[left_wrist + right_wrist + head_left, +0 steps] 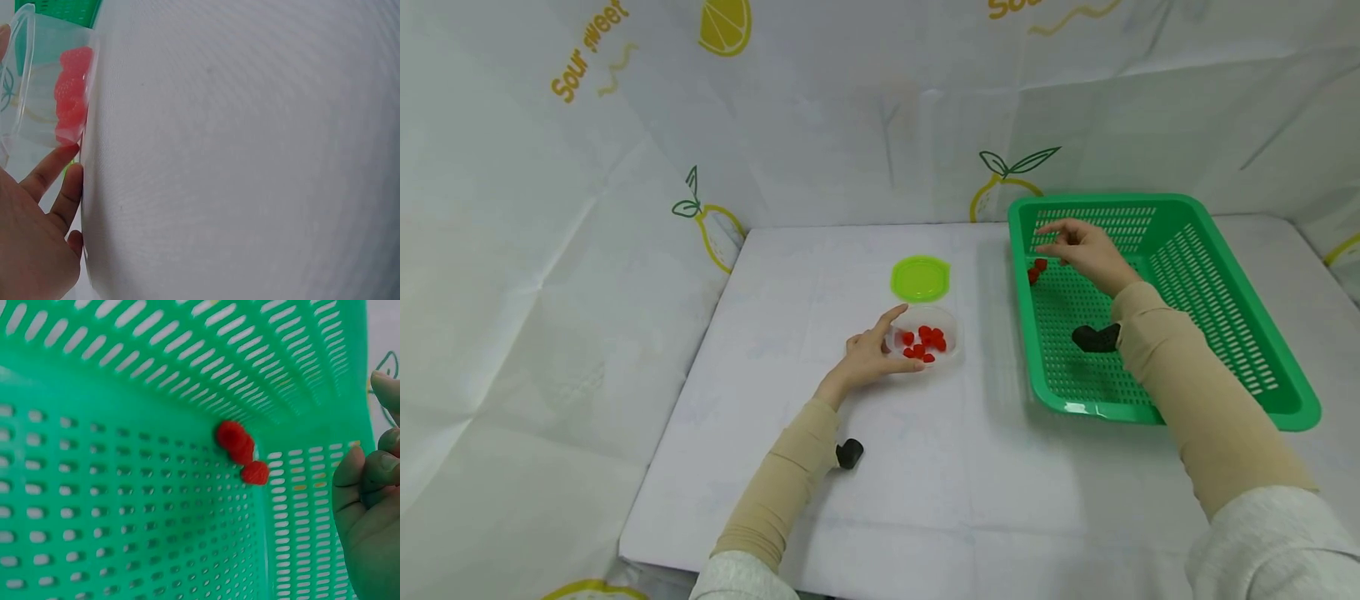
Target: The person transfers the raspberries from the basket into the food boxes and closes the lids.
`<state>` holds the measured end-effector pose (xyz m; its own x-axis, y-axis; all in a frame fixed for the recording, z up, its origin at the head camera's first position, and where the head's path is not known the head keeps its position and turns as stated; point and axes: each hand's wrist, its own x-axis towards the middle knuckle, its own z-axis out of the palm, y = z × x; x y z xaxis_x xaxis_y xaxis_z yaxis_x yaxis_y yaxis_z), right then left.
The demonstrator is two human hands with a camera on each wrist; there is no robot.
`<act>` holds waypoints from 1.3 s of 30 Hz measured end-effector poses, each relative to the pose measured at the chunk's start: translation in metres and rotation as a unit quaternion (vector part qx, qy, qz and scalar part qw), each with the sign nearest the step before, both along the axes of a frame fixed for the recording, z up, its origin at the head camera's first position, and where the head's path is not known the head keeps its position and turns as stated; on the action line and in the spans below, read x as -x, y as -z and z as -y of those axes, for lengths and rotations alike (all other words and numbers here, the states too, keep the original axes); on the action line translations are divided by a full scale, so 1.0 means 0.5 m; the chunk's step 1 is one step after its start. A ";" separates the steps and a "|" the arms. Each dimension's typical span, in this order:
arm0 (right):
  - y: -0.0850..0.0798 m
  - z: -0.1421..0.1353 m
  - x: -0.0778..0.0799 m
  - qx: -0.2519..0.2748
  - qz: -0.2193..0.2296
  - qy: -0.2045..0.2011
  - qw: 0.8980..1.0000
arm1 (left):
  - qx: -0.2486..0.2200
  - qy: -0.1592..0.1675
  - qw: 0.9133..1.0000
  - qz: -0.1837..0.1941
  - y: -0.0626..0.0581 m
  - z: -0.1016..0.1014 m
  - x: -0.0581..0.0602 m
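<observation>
My left hand [867, 358] holds a small clear plastic container [953, 328] on the table, thumb along its near side and forefinger at the far rim. Several red raspberries [926, 332] lie inside it; the left wrist view shows raspberries [72, 94] through the clear wall. My right hand [1093, 257] is over the back left part of a green slotted basket [1097, 409], thumb and forefinger parted with nothing between them. Beneath it, three raspberries [242, 452] sit together in a corner on the basket floor.
Just behind the container lies a bright green lid [921, 279] on the white table [880, 500]. A lemon-printed white sheet [820, 125] hangs at the back and left. Dark wrist-worn pieces jut from both sleeves, the right one [1096, 338] over the basket.
</observation>
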<state>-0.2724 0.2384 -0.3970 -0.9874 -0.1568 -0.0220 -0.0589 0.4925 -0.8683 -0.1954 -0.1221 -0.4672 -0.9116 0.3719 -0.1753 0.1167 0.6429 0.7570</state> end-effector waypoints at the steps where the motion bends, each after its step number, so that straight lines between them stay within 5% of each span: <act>1: 0.003 -0.002 0.001 -0.007 0.005 0.000 1.000 | 0.000 -0.001 1.000 0.001 0.000 0.000 0.000; 10: 0.029 -0.013 0.012 -0.079 0.052 -0.040 0.995 | 0.000 -0.001 1.000 0.002 0.000 0.001 0.003; 18: 0.051 -0.014 0.022 -0.169 0.067 -0.080 0.980 | 0.002 0.002 1.000 0.001 -0.001 -0.001 0.002; 28: 0.074 -0.014 0.029 -0.175 0.105 -0.140 0.969 | 0.003 -0.003 1.000 -0.002 0.001 -0.002 0.002; 39: 0.078 -0.017 0.028 -0.202 0.106 -0.152 0.962 | 0.000 0.000 1.000 -0.005 0.003 -0.002 0.000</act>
<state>-0.2864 0.2467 -0.4359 -0.8636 -0.3745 -0.3374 -0.0969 0.7802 -0.6180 -0.1954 -0.1209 -0.4686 -0.9129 0.3727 -0.1662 0.1245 0.6424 0.7562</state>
